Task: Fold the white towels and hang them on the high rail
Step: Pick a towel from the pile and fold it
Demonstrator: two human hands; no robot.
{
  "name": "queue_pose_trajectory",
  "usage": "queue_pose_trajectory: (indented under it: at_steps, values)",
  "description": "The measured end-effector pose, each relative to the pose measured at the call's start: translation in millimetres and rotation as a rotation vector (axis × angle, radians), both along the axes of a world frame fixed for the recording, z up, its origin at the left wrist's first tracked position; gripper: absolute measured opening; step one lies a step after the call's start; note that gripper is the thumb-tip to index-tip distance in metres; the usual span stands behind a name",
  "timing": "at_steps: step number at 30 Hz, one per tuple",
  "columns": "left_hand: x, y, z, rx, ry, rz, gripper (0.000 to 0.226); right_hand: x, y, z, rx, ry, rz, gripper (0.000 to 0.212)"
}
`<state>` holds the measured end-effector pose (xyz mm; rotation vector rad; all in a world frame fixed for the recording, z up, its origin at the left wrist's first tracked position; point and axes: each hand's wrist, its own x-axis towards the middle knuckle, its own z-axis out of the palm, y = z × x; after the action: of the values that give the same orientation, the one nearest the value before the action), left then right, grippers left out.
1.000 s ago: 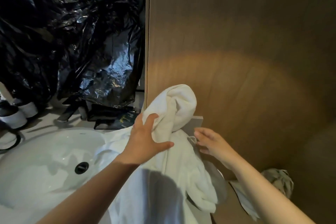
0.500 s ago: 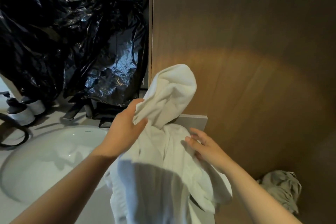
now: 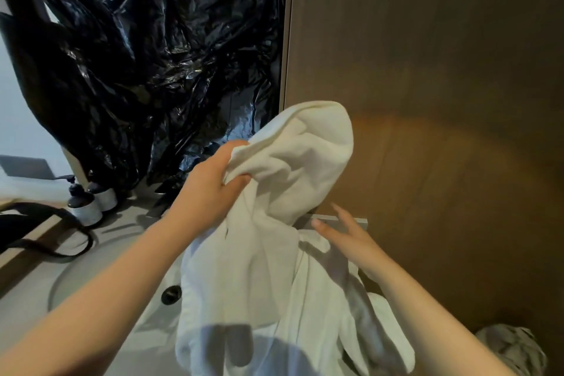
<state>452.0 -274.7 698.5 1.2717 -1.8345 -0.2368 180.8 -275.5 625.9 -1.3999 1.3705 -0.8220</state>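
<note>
A white towel (image 3: 274,253) hangs bunched in front of me, its top lifted against the brown wall. My left hand (image 3: 210,189) grips the towel near its upper end, fingers curled into the cloth. My right hand (image 3: 345,235) hovers just right of the towel with fingers spread and straight, holding nothing. The towel's lower part drapes over the counter's right end and the sink's edge. No rail is in view.
A white sink (image 3: 122,299) with a dark drain (image 3: 171,294) lies below left. Two dark pump bottles (image 3: 85,207) stand on the counter. Black plastic sheeting (image 3: 146,64) covers the back wall. A brown wall panel (image 3: 442,101) stands right; a grey crumpled cloth (image 3: 512,348) lies bottom right.
My left hand has raised the towel higher and closed its grip on it. My right hand has come off the cloth and opened its fingers.
</note>
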Motion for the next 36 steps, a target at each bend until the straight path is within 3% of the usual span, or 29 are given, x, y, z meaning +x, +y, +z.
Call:
queue_pose_trajectory:
  at_steps: [3, 6, 8, 11, 16, 24, 31, 33, 36]
  values:
    - [-1, 6, 10, -0.039, 0.029, -0.026, 0.047, 9, -10, 30, -0.051, -0.23, -0.025, 0.094]
    - [-2, 7, 29, -0.066, 0.038, -0.042, 0.047, 25, -12, 51, -0.113, -0.355, -0.035, 0.035]
    - [0, 9, 40, -0.08, 0.064, -0.045, 0.046, 34, -10, 65, -0.179, -0.409, -0.096, 0.015]
    - [5, 9, 52, -0.116, 0.129, -0.014, 0.047, 40, -11, 96, -0.282, -0.512, -0.107, 0.021]
    - [13, 3, 91, -0.22, 0.258, 0.053, 0.046, 36, -9, 161, -0.518, -0.523, -0.101, 0.019]
    - [-11, 7, 156, -0.345, 0.321, -0.051, 0.045, 20, 7, 245, -0.783, -0.58, -0.127, 0.02]
    - [-38, 8, 165, -0.338, 0.376, -0.157, 0.043, -7, 26, 273, -1.164, -0.219, -0.273, 0.04]
    - [-43, 4, 146, -0.29, 0.378, -0.173, 0.043, -17, 21, 260, -1.158, -0.13, -0.287, 0.048]
    - [-49, -4, 96, -0.134, 0.335, -0.141, 0.046, -32, 11, 216, -0.995, 0.078, -0.273, 0.048]
